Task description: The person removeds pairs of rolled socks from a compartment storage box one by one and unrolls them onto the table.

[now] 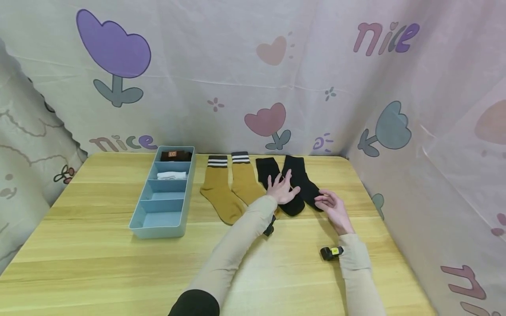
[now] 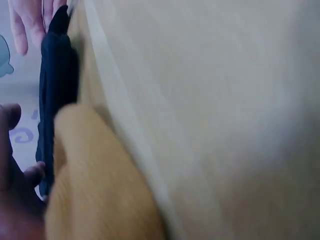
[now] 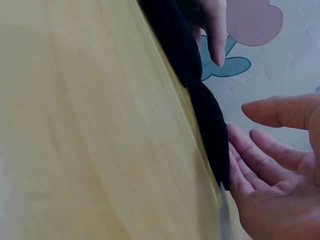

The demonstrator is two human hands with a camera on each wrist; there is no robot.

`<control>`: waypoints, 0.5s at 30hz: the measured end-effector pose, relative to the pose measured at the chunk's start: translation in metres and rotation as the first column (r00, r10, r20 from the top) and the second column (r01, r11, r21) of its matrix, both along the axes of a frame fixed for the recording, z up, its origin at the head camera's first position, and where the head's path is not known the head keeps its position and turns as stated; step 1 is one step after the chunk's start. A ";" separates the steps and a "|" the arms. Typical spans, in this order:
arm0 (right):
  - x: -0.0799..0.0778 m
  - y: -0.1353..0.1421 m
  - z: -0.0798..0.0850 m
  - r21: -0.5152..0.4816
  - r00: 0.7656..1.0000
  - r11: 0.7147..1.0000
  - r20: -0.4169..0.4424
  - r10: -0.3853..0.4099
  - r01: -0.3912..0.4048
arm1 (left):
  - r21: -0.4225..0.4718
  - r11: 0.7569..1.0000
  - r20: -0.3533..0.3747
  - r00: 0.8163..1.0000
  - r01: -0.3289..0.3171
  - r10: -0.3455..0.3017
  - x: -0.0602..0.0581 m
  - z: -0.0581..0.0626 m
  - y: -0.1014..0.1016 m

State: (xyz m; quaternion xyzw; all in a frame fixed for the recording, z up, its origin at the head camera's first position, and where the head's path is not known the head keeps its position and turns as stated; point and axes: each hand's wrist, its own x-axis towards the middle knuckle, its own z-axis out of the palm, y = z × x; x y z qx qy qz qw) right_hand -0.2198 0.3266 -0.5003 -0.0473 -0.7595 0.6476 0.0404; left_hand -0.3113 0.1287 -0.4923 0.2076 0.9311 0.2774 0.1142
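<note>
A: Hands first. State?

B: Apart from each other. Left hand: fingers spread over the left black sock, reaching toward its neighbour. Right hand: thumb well away from the fingers, fingertips at the toe of the right black sock. Neither is clamped on anything.

A: Contact?

B: Right wrist view puts the fingers against the toe, palm turned toward the sock. Left: cannot tell how firmly, if at all, it presses; the left wrist view is blurred.

A: Position of the black pair?

B: Flat on the bench, toward its far side, cuffs pointing away from the person, feet angled to the right.

A: Adjacent items?

B: Left mustard sock and right mustard sock, both with striped cuffs, just left of the black pair. The left forearm crosses in front of the right mustard one.

A: Farther left?

B: Blue tray, four compartments in a row. Brown bundle in the farthest, white bundle in the next one nearer.

A: Backdrop?

B: Printed cloth, flowers and lettering, hanging behind the bench.
</note>
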 end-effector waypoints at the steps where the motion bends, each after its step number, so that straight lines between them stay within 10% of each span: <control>1: 0.000 -0.001 0.000 0.001 1.000 1.000 -0.001 0.004 -0.004 | 0.008 1.000 -0.002 1.000 0.008 -0.008 -0.002 0.000 -0.002; 15: 0.001 -0.003 0.007 -0.030 0.999 0.999 -0.035 -0.014 0.013 | 0.203 0.974 -0.025 0.995 0.101 -0.098 -0.007 0.010 -0.021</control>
